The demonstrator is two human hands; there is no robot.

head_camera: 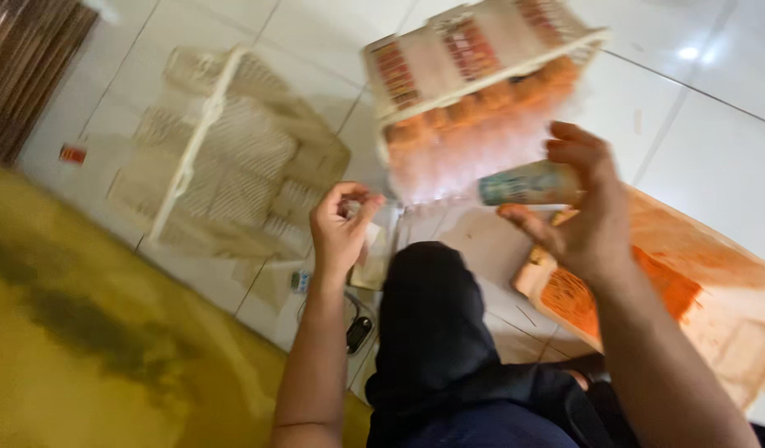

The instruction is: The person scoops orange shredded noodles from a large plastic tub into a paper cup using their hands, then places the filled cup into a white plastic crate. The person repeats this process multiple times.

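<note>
White floor tiles (714, 158) carry woven mats and a basket. The right hand (586, 220) grasps a small cylindrical can (523, 183); the left hand (341, 228) pinches something small, seemingly its cap. Work looks barely begun.

Bare white floor tiles (714, 158) lie open at the far right. Ahead, the tilted cream basket (482, 75) blocks the way; the beige woven piece (233, 166) crowds the left, orange cloth (689, 282) the right, a raised dark knee (432, 315) the middle.
</note>
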